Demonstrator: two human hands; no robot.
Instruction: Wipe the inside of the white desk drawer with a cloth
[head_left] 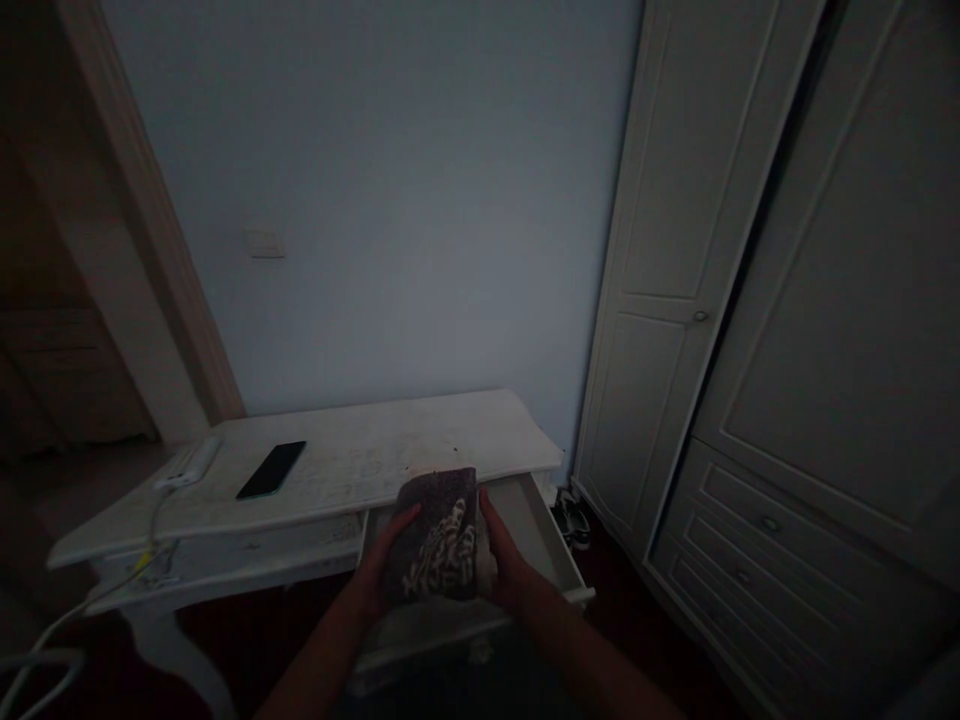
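A folded dark grey-purple cloth (pixel 435 535) with a pale raised pattern is held between my two hands; it looks like a folded towel. My left hand (pixel 379 565) grips its left side, thumb on the top face. On the right edge, my right hand (pixel 502 560) presses with its fingers along the side. Below the cloth is a pulled-out white drawer (pixel 536 525) of the desk. The cloth hides much of the drawer's inside. I cannot tell whether the cloth touches the drawer.
The white desk (pixel 367 430) bears a dark phone (pixel 272 470) and a white power strip (pixel 187 463) with a cable running off left. Shoes (pixel 571 520) lie on the floor right of the desk. A tall white wardrobe (pixel 675 250) stands at the right.
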